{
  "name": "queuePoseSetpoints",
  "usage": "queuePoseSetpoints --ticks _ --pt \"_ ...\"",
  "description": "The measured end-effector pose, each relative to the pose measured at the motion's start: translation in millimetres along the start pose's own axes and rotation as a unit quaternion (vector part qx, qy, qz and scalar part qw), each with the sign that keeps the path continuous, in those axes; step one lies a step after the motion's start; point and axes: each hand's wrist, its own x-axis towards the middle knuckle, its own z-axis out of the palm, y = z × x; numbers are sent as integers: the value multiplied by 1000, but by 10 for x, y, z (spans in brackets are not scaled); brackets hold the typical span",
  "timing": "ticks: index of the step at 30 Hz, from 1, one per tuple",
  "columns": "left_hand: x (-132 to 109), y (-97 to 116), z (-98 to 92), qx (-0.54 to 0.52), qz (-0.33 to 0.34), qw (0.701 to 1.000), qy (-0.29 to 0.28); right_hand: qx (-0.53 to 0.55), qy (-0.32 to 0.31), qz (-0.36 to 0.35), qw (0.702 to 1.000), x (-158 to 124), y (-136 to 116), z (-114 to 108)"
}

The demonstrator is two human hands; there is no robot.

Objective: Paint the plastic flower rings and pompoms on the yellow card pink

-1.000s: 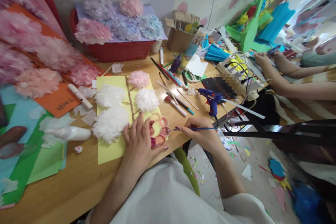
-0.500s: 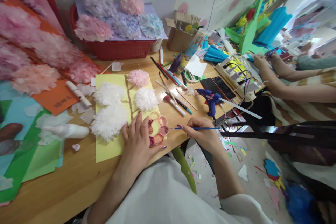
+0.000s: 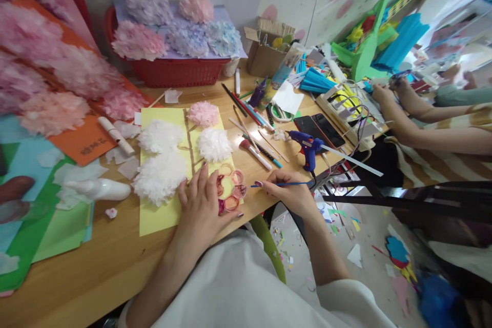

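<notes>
Two hands busy here; my right hand (image 3: 286,192) has a narrow pinch grip closed on a thin blue paintbrush (image 3: 286,183), thumb and fingertips on the front part of the handle, bristle end pointing left and sitting just beside the little flower-shaped paint palette (image 3: 230,189); my left hand (image 3: 200,205) is spread flat, gripping nothing, palm down on the yellow card (image 3: 157,218) right next to that palette.

Handling-wise I'd say the brush weighs next to nothing and is stiff but skinny, so it probably rolls in the fingers; holding it low near the bristles looks like the sane spot. The card seems light and likely to skate on the wood, so a flat palm on it makes sense. The white tissue pom-poms (image 3: 161,177) stuck on it look super crushable; I'd stay off them. The palette looks like thin plastic with wet pinkish wells, easy to nudge.

The wooden table (image 3: 96,261) looks smooth and is packed; blue glue gun (image 3: 307,146), loose brushes and pencils (image 3: 253,148), two phones (image 3: 319,128), a red basket (image 3: 172,74) of paper flowers at the back. Another person's hands (image 3: 384,93) work at the far right; the floor (image 3: 346,246) below is littered with paper scraps.
</notes>
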Motion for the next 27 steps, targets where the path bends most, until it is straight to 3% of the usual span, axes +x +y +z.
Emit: queuePoseSetpoints --ticks 14,27 --pt "-8 -5 9 -5 0 1000 1 41 -32 30 998 0 26 -102" --pt "-10 6 0 -8 -5 1000 -4 58 -67 11 996 30 6 -156"
